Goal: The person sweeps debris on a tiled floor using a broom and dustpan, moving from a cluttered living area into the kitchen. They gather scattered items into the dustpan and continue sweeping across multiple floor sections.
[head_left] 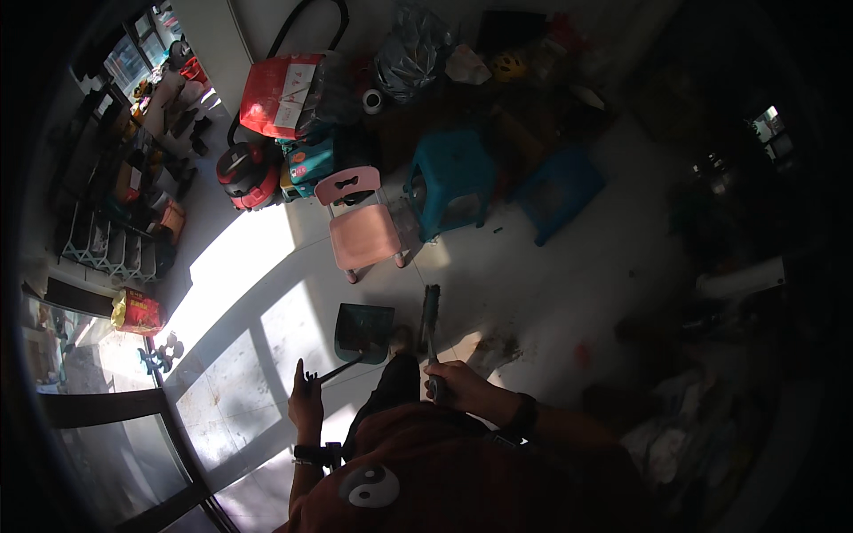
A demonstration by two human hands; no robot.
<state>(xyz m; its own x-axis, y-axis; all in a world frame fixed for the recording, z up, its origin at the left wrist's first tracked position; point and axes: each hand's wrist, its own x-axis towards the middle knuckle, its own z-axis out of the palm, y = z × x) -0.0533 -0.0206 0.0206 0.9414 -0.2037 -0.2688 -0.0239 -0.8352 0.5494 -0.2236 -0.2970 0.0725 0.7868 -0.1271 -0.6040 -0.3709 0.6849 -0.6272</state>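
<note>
My left hand [306,401] is closed round the thin handle of a dark green dustpan [362,327]. The pan lies on the pale tiled floor in front of my foot, partly in sunlight. In my right hand [444,384] is the stick of a broom [432,306]; its narrow dark head points away from me, to the right of the pan. Dark dirt [499,349] is scattered on the floor right of the broom. Shadow hides whether the bristles touch the floor.
Ahead stand a pink child's chair [366,233], a teal stool [451,178] and a blue stool [562,191]. Behind them are a red vacuum cleaner [247,176], a red box [277,96] and bags. A shoe rack [107,244] and a glass door [124,462] line the left.
</note>
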